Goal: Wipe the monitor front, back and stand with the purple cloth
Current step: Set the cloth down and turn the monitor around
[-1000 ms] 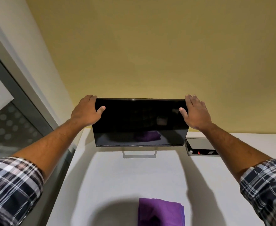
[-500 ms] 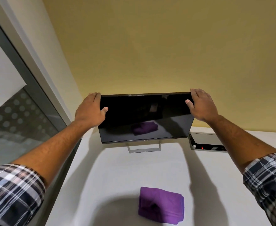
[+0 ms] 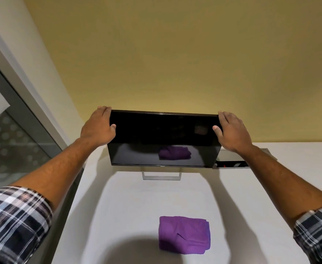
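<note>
Head view: both hands clamped on the monitor (image 3: 164, 138), left hand (image 3: 97, 126) wrapped round its upper left corner, right hand (image 3: 232, 130) round the upper right, thumbs on the dark screen, fingers over the top edge. Long axis of the panel spanning straight from one grip to the other. Folded purple cloth (image 3: 184, 235) lying untouched on the white desk (image 3: 118, 216), well below both grips, toward the body, somewhat nearer the right hand's side. Stand (image 3: 161, 176) beneath, between the grips.
</note>
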`<action>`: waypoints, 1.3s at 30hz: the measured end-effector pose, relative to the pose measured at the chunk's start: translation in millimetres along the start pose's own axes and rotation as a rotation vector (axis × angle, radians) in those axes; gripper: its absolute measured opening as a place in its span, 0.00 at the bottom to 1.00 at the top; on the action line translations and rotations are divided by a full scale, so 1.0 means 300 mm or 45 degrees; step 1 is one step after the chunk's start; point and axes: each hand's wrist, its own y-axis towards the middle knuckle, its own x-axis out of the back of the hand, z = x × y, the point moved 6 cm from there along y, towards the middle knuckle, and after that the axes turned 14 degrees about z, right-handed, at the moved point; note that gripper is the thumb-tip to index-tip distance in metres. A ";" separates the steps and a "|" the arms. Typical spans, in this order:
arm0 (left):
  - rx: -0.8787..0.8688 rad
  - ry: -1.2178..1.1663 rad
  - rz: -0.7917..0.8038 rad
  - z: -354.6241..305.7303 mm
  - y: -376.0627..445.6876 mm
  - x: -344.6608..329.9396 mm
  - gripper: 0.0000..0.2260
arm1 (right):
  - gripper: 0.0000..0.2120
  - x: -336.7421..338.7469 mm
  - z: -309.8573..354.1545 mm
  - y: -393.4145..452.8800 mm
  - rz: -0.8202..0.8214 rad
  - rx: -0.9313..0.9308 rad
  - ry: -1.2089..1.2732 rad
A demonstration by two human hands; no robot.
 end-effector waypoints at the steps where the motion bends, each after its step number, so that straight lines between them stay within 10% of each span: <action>1: -0.004 0.005 -0.007 -0.001 -0.007 0.000 0.30 | 0.30 0.000 -0.001 -0.006 0.008 -0.006 0.002; 39: 0.154 0.319 0.077 -0.067 -0.136 -0.023 0.39 | 0.32 0.020 0.016 -0.079 0.175 0.061 0.044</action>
